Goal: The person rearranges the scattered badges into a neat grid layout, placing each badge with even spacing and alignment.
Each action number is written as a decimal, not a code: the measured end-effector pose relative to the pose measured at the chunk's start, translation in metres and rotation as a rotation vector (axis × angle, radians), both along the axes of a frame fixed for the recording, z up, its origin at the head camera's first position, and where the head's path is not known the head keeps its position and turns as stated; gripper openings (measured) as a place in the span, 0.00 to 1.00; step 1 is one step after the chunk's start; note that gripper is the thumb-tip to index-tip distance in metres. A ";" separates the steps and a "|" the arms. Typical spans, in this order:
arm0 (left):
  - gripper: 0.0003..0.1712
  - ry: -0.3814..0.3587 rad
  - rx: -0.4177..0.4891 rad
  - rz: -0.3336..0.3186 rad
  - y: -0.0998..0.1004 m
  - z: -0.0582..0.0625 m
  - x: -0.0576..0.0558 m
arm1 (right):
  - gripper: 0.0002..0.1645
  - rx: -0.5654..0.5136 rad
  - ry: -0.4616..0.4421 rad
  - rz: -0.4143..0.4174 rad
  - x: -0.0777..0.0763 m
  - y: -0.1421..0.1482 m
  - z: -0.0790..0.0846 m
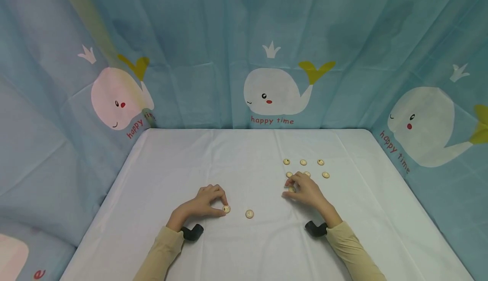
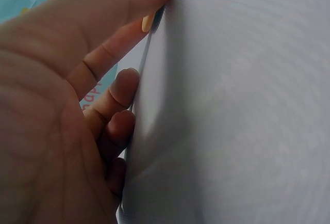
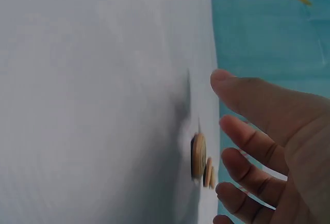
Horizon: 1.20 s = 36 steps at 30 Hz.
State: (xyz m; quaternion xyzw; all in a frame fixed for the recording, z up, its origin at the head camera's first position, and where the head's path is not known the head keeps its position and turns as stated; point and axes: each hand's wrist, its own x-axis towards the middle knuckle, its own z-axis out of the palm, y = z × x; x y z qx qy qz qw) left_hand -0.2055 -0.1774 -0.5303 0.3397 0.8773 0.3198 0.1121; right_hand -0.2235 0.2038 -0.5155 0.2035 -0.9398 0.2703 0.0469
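My left hand [image 1: 206, 201] pinches a small round wooden disc [image 1: 226, 209] by its edges, thumb on the near side and index finger on the far side. In the left wrist view, the rim of this disc [image 2: 148, 22] shows between thumb and index finger, right at the white cloth. Another disc [image 1: 249, 214] lies just to the right of that hand. Over to the right, my right hand [image 1: 307, 190] hovers with thumb and fingers apart around a disc [image 1: 292, 189]. The right wrist view shows a disc [image 3: 198, 156] lying flat on the cloth, apart from the spread fingers.
Beyond the right hand, several more discs lie in two rows, such as the far disc [image 1: 303, 162] and the right-hand disc [image 1: 325, 174]. A white cloth [image 1: 183, 154] covers the table. Blue curtains [image 1: 198, 95] printed with whales stand along its back and sides.
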 end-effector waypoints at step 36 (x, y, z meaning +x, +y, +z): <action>0.12 -0.014 -0.009 0.022 0.001 0.002 0.001 | 0.19 0.094 -0.024 0.418 0.021 -0.092 -0.003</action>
